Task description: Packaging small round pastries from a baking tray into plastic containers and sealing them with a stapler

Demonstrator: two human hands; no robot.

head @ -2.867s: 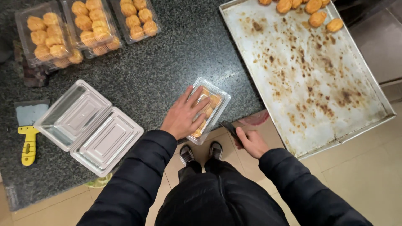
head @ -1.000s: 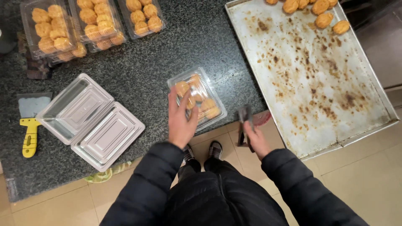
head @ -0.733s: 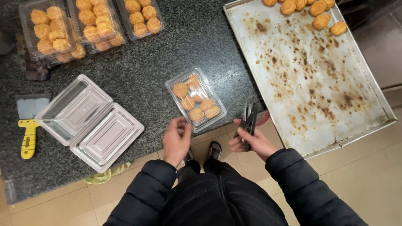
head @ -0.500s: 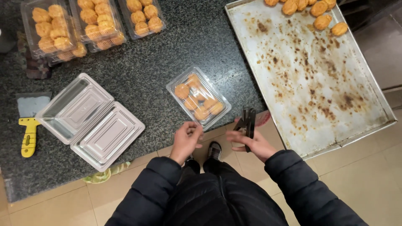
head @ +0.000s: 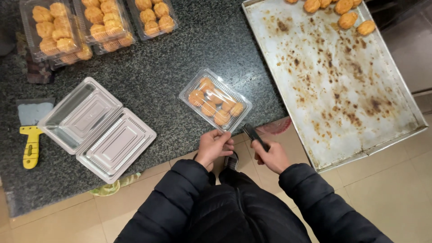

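The left hand (head: pixel 213 147) is curled at the near edge of the desk (head: pixel 180 67), its fingertips pinching the near rim of a closed clear plastic box (head: pixel 215 100) that holds several golden round pastries. That box lies tilted on the dark speckled desk, just in front of the person. The right hand (head: pixel 271 156) is closed in a fist around a dark pair of tongs (head: pixel 253 135), whose tip points toward the box's near right corner, just beside it. To the left of the box, well apart, an empty clear box (head: pixel 96 128) lies open with lid and base side by side. Farther left lies a yellow-handled scraper (head: pixel 30 135). At the far edge of the desk stand three filled clear boxes (head: pixel 96 22) of pastries. To the right, a large stained baking tray (head: pixel 342 81) overhangs the desk's edge, with a few pastries (head: pixel 342 9) left at its far end.
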